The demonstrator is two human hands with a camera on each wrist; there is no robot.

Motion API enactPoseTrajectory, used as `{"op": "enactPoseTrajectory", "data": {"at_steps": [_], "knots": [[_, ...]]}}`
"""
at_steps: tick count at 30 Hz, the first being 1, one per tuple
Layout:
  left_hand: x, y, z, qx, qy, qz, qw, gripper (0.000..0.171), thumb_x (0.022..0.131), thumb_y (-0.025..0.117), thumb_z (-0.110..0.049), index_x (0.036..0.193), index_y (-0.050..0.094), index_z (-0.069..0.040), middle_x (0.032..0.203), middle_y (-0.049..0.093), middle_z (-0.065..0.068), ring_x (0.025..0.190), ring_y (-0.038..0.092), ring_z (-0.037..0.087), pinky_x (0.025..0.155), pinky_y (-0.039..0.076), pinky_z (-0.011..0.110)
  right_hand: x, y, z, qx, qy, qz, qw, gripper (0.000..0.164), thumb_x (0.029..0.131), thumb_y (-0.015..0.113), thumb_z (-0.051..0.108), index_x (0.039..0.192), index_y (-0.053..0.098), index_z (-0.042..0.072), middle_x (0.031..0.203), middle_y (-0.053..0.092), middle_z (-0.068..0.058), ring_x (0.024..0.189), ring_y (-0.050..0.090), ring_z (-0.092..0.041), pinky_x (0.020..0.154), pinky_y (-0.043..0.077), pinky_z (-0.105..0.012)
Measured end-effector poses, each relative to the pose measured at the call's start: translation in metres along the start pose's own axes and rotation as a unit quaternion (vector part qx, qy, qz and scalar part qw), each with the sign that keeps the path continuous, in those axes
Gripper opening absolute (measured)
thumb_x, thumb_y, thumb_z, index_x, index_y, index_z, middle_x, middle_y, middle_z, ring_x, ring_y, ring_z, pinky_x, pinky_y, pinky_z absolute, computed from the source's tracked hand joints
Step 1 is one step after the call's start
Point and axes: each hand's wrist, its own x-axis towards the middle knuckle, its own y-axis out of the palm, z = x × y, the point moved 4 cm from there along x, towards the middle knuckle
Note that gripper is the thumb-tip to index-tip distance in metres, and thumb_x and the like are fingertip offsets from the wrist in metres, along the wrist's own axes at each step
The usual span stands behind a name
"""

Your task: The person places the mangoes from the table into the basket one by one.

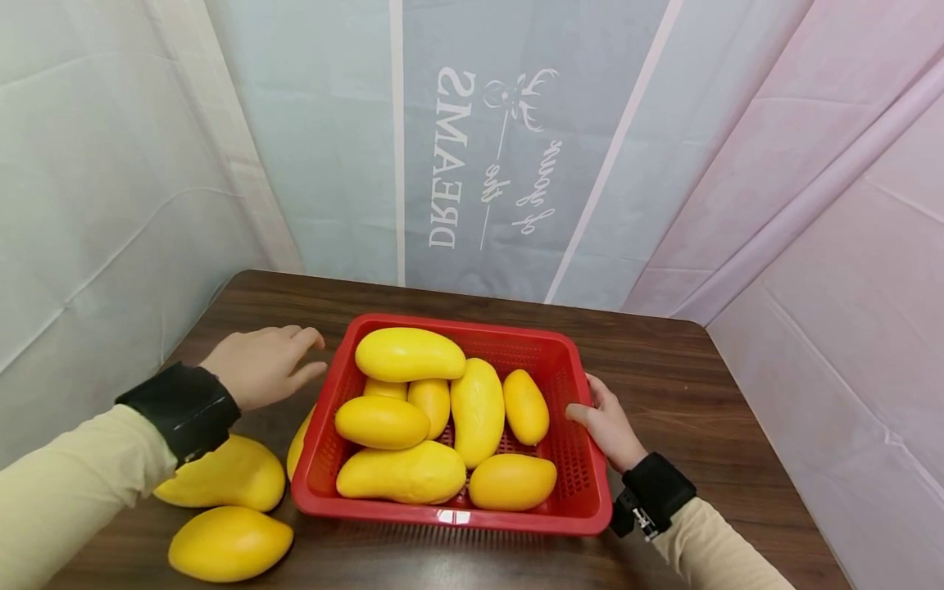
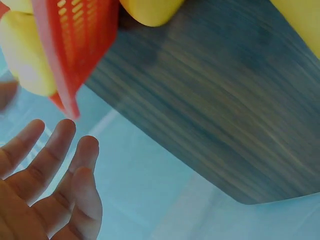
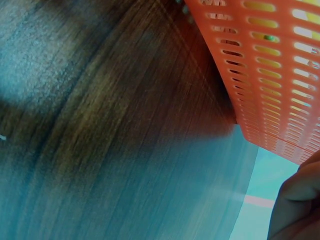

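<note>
A red plastic basket (image 1: 531,521) with slotted walls holds several yellow mangoes (image 1: 478,414) of different sizes. My right hand (image 1: 608,422) grips the basket's right rim, with the thumb over the edge and the other fingers outside. Part of that hand (image 3: 300,200) shows beside the slotted wall (image 3: 270,85) in the right wrist view. Just off the left rim, my left hand (image 1: 264,366) hovers with its fingers spread and nothing in them. In the left wrist view those fingers (image 2: 55,155) are apart from the basket edge (image 2: 60,75).
Left of the basket, two mangoes (image 1: 230,544) lie on the dark wood table (image 1: 664,360). A third mango (image 1: 298,449) is partly hidden behind the basket's left side. Fabric curtains (image 1: 332,147) hang around the table's back and sides.
</note>
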Motion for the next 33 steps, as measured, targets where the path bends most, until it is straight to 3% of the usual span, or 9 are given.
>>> {"op": "enactPoseTrajectory", "data": {"at_steps": [4, 14, 22, 33], "knots": [[-0.004, 0.008, 0.011, -0.006, -0.015, 0.011, 0.9998, 0.037, 0.091, 0.068, -0.031, 0.115, 0.059, -0.004, 0.097, 0.069, 0.011, 0.073, 0.064, 0.02, 0.064, 0.058, 0.044, -0.001, 0.0, -0.001, -0.001, -0.001, -0.001, 1.0, 0.066, 0.094, 0.05, 0.003, 0.153, 0.021, 0.002, 0.139, 0.046, -0.032, 0.105, 0.069, -0.033, 0.082, 0.059, -0.047], [-0.017, 0.043, 0.017, -0.036, -0.022, 0.06, 0.9973, 0.059, 0.087, 0.07, -0.047, 0.122, 0.057, -0.001, 0.112, 0.068, 0.019, 0.086, 0.069, 0.028, 0.073, 0.059, 0.05, -0.001, 0.0, -0.001, 0.001, 0.003, -0.001, 1.0, 0.066, 0.094, 0.048, 0.003, 0.153, 0.021, 0.003, 0.141, 0.046, -0.031, 0.107, 0.068, -0.034, 0.083, 0.059, -0.047], [-0.018, 0.054, 0.013, -0.053, -0.025, 0.079, 0.9951, 0.063, 0.084, 0.071, -0.046, 0.124, 0.056, 0.0, 0.114, 0.067, 0.02, 0.088, 0.069, 0.03, 0.075, 0.058, 0.052, -0.001, 0.001, -0.001, 0.002, -0.002, 0.001, 1.0, 0.067, 0.093, 0.048, 0.002, 0.154, 0.021, 0.003, 0.141, 0.046, -0.031, 0.107, 0.068, -0.035, 0.082, 0.059, -0.047], [-0.02, 0.065, 0.009, -0.061, -0.029, 0.109, 0.9918, 0.078, 0.081, 0.072, -0.049, 0.133, 0.051, 0.006, 0.121, 0.063, 0.028, 0.102, 0.066, 0.04, 0.084, 0.055, 0.058, -0.001, 0.0, 0.0, -0.003, -0.004, 0.0, 1.0, 0.066, 0.093, 0.049, 0.002, 0.153, 0.021, 0.003, 0.141, 0.046, -0.031, 0.108, 0.067, -0.036, 0.083, 0.059, -0.047]]}}
